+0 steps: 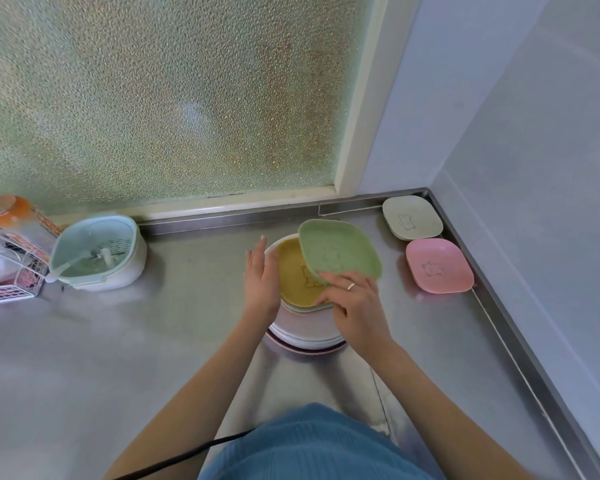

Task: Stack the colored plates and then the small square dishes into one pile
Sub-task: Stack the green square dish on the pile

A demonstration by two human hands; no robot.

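A pile of colored plates (305,336) stands on the steel counter, with a yellow square dish (293,275) on top. My right hand (355,308) grips the near edge of a green square dish (338,249), held tilted just above the yellow one. My left hand (262,280) rests flat with fingers apart against the left side of the pile. A pale beige square dish (412,217) sits in the back right corner. A pink square dish (439,265) lies just in front of it.
A light blue strainer basket (97,252) with a utensil stands at the left, beside a white wire rack (11,271) and an orange bottle (7,211). A frosted window rises behind the counter. The counter's raised steel edge (492,299) runs along the right wall.
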